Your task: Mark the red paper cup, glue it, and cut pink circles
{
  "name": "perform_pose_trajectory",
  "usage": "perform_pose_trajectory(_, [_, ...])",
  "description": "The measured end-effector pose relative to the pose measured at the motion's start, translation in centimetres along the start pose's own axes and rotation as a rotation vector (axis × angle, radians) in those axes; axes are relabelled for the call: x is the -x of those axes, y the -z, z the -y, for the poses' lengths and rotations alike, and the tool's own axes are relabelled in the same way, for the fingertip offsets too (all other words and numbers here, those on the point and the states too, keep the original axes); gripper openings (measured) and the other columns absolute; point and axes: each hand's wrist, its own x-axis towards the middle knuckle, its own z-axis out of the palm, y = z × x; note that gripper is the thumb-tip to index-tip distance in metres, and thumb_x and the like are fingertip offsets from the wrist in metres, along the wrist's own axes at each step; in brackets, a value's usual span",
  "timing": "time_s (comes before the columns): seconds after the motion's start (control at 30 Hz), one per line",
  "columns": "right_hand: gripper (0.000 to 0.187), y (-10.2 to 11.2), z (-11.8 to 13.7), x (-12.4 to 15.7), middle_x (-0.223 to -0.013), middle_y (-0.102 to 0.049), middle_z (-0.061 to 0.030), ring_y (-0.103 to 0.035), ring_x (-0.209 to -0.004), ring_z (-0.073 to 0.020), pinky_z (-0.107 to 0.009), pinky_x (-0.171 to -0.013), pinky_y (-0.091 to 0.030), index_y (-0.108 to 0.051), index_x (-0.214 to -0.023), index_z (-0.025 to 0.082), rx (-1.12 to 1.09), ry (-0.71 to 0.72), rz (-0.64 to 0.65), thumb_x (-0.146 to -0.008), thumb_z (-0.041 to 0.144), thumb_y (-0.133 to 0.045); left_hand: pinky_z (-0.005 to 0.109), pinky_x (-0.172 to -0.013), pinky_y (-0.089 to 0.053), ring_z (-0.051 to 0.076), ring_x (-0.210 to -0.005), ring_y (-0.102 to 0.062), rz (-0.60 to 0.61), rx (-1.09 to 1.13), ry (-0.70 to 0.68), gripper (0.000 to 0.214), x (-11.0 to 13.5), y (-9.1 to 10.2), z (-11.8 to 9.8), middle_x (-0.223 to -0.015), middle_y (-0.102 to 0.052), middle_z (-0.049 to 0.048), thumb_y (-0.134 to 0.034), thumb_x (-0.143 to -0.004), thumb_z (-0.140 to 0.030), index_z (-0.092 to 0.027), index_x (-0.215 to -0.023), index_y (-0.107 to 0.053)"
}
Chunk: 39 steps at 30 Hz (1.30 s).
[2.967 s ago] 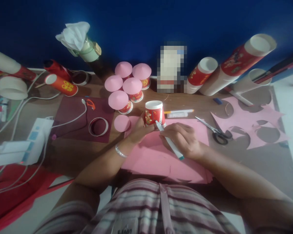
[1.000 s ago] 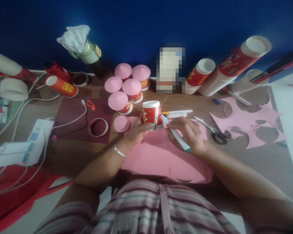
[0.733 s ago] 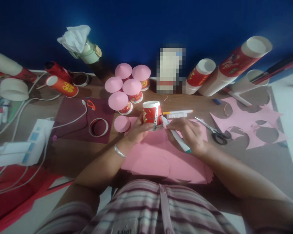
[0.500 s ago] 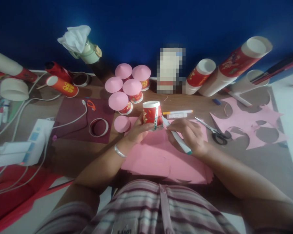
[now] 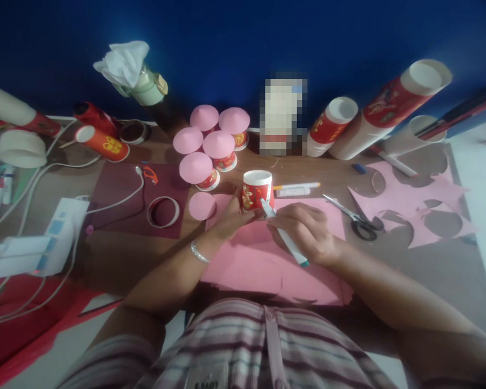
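A red paper cup (image 5: pixel 251 195) with gold print and a white rim is held in my left hand (image 5: pixel 229 220), its fingers around the lower part. My right hand (image 5: pixel 305 229) grips a white marker pen (image 5: pixel 288 241) with a green end, its tip at the front of the cup. Pink paper sheets (image 5: pixel 259 265) lie stacked beneath both hands. Left of the cup lies a small pink paper circle (image 5: pixel 202 206). Behind it stand several red cups topped with pink paper cones (image 5: pixel 196 168).
Scissors (image 5: pixel 360 224) and cut pink paper (image 5: pixel 405 200) lie on the right. An orange-capped pen (image 5: pixel 299 186) is behind the stack. Tall stacks of paper cups (image 5: pixel 378 121) lean at the back right. A power strip (image 5: pixel 67 232) with white cables sits left, near a cardboard ring (image 5: pixel 163 211).
The cup has shifted slightly right and been turned, so its white strip faces further right. My right hand has brought the marker left, across the cup's front.
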Motion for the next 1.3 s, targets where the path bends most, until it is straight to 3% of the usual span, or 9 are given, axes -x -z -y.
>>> perform_pose_trajectory(0.23, [0.018,-0.2,0.1,0.0,-0.088,-0.070,-0.0076,-0.065,-0.074,-0.0173,-0.031,-0.062,-0.059,-0.058,-0.112,0.014,-0.016,0.008,0.034,-0.096,0.008,-0.061,0.036,-0.082,-0.056,0.024,-0.104,-0.069,-0.006,-0.036,0.023,0.065,0.1,-0.2,-0.3,-0.114,-0.072,0.0048,-0.093,-0.069,-0.029,-0.026,-0.124,-0.059])
perform_pose_trajectory(0.47, [0.027,0.3,0.0,-0.4,-0.088,-0.069,-0.0057,-0.066,-0.074,-0.0167,-0.030,-0.062,-0.058,-0.058,-0.122,0.017,-0.018,-0.015,0.068,-0.097,0.005,-0.054,0.037,-0.085,-0.054,0.023,-0.101,-0.070,0.002,-0.003,-0.033,0.055,-0.1,0.0,0.0,-0.107,-0.073,0.0015,-0.092,-0.071,-0.026,-0.026,-0.117,-0.062])
perform_pose_trajectory(0.63, [0.026,0.1,-0.4,-0.1,-0.089,-0.071,-0.0043,-0.069,-0.076,-0.0159,-0.029,-0.064,-0.059,-0.059,-0.118,0.018,0.014,-0.051,0.000,-0.094,0.007,-0.061,0.036,-0.085,-0.055,0.019,-0.091,-0.071,0.030,0.077,-0.041,0.039,-0.2,0.2,0.1,-0.099,-0.074,0.0024,-0.088,-0.077,-0.026,-0.021,-0.110,-0.067])
perform_pose_trajectory(0.8, [0.030,0.2,-0.7,0.3,-0.093,-0.073,-0.0057,-0.071,-0.078,-0.0168,-0.029,-0.064,-0.060,-0.059,-0.120,0.018,0.015,-0.103,0.006,-0.093,0.007,-0.063,0.040,-0.089,-0.056,0.024,-0.098,-0.074,0.055,0.104,-0.051,0.034,-0.1,0.0,-0.2,-0.101,-0.076,0.0049,-0.086,-0.079,-0.028,-0.021,-0.107,-0.067])
perform_pose_trajectory(1.3, [0.026,0.9,-0.6,-0.3,-0.091,-0.072,-0.0070,-0.072,-0.079,-0.0172,-0.028,-0.064,-0.059,-0.060,-0.118,0.016,-0.001,-0.142,0.043,-0.094,0.006,-0.062,0.044,-0.099,-0.054,0.028,-0.111,-0.072,0.063,0.071,-0.061,0.054,-0.2,-0.2,-0.6,-0.105,-0.077,0.0051,-0.086,-0.078,-0.033,-0.024,-0.126,-0.064])
